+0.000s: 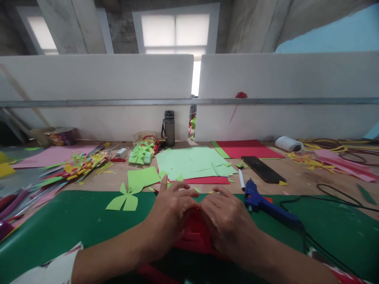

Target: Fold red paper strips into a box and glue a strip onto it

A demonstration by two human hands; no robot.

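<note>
My left hand and my right hand lie side by side on a folded red paper piece on the dark green cutting mat. Fingers of both hands press down on the red paper, fingertips meeting near the middle. Most of the paper is hidden under my hands. A light green cut-out shape lies left of my left hand. A blue glue gun rests just right of my right hand.
Light green sheets over red paper lie behind my hands, with a pen and a black phone. A dark bottle stands at the white partition. Coloured paper strips pile at left; cables and scraps at right.
</note>
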